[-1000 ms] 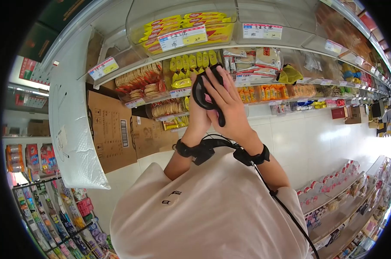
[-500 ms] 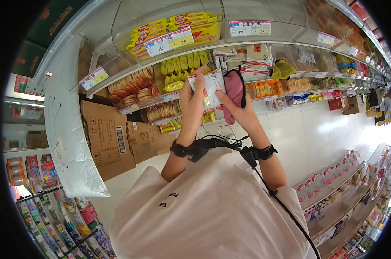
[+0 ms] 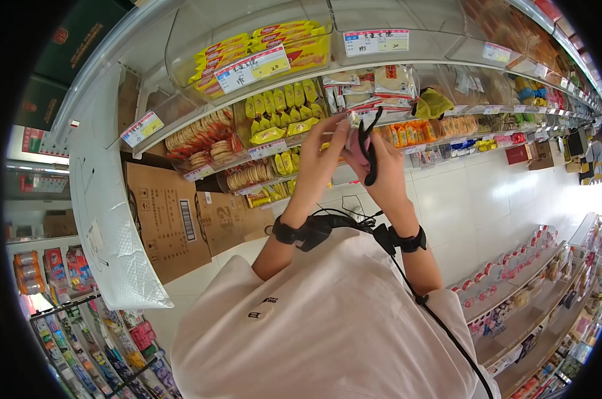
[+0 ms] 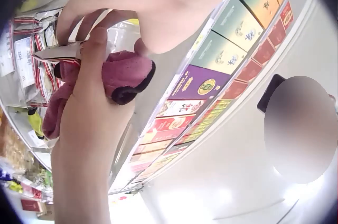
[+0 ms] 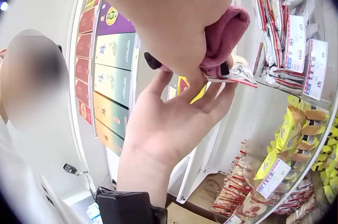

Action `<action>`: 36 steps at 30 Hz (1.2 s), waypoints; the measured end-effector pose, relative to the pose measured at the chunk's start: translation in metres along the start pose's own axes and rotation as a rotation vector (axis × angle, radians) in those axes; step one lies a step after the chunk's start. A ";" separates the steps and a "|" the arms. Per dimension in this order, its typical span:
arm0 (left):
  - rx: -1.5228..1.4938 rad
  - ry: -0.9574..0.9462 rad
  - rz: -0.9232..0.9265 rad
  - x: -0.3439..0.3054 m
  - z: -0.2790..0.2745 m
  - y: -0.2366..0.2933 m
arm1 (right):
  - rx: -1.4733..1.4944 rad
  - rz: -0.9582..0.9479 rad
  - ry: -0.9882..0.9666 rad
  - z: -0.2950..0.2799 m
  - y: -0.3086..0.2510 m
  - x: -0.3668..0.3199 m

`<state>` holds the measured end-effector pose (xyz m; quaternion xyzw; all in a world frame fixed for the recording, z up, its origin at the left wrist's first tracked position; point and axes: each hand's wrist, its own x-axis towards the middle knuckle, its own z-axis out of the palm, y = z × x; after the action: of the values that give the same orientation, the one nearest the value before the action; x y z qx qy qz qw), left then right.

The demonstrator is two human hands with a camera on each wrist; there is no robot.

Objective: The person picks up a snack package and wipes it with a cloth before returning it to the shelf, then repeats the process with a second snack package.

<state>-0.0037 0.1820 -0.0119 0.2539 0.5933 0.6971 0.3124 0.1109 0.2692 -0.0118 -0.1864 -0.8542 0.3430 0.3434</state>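
Observation:
My left hand (image 3: 319, 151) and right hand (image 3: 386, 174) are raised close together in front of the snack shelf. Gripped in the right hand is a fuzzy pink cloth (image 4: 127, 71) with black edging, bunched between palm and fingers. The left hand's fingertips pinch a flat white packet (image 5: 241, 74) with a red-striped edge. In the right wrist view the cloth overlaps the packet's near end. From the head view the packet is mostly hidden behind fingers and cloth.
Clear shelf bins hold yellow wafer packs (image 3: 268, 50), small yellow packets (image 3: 281, 106), round biscuits (image 3: 198, 136) and white packets (image 3: 394, 81). A yellow-green cloth (image 3: 434, 104) lies over a bin edge. Cardboard boxes (image 3: 161, 213) stand below left. Another person (image 4: 301, 129) is nearby.
The hands were pressed together over the cloth, then parted to show the packet's face. Now the packet is turned out of sight and the cloth is drawn in between the hands.

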 end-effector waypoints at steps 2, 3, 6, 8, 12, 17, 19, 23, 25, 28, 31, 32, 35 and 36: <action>-0.006 -0.013 -0.027 0.005 -0.003 -0.009 | -0.051 -0.097 -0.040 -0.003 0.001 -0.002; -0.009 -0.034 -0.044 0.007 -0.005 -0.014 | -0.022 -0.077 -0.059 -0.003 -0.001 -0.003; -0.159 -0.043 -0.124 0.008 -0.003 -0.018 | 0.066 -0.048 -0.119 -0.009 -0.009 -0.003; -0.269 -0.006 -0.134 0.009 -0.002 -0.018 | 0.125 -0.065 -0.167 -0.016 -0.011 -0.001; -0.294 0.039 -0.128 0.011 -0.002 -0.014 | 0.183 0.049 0.249 -0.017 -0.006 0.001; -0.181 0.032 -0.076 0.001 0.014 -0.016 | -0.150 -0.199 -0.033 -0.014 -0.006 0.008; -0.130 0.001 -0.020 0.008 0.005 -0.033 | 0.027 -0.132 0.056 -0.011 0.017 0.008; -0.189 -0.009 -0.070 0.003 0.020 0.003 | 0.709 0.641 -0.014 -0.014 0.059 -0.005; -0.127 -0.031 -0.047 0.007 0.021 -0.001 | 0.781 0.673 -0.078 -0.021 0.053 -0.012; -0.003 -0.045 -0.008 0.016 0.019 -0.018 | 0.770 0.481 -0.055 -0.017 0.045 -0.019; 0.030 -0.134 -0.049 0.015 0.021 -0.015 | 0.715 0.365 0.099 -0.020 0.053 -0.013; -0.013 -0.196 -0.087 0.012 0.025 -0.012 | 0.712 0.380 0.099 -0.024 0.056 -0.010; -0.092 -0.257 -0.111 0.014 0.024 -0.018 | 0.724 0.384 0.157 -0.031 0.057 -0.001; -0.110 -0.260 -0.105 0.017 0.022 -0.023 | 0.744 0.411 0.135 -0.033 0.053 0.000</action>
<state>0.0038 0.2120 -0.0310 0.2932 0.5214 0.6725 0.4359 0.1392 0.3213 -0.0319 -0.2380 -0.5930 0.6761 0.3668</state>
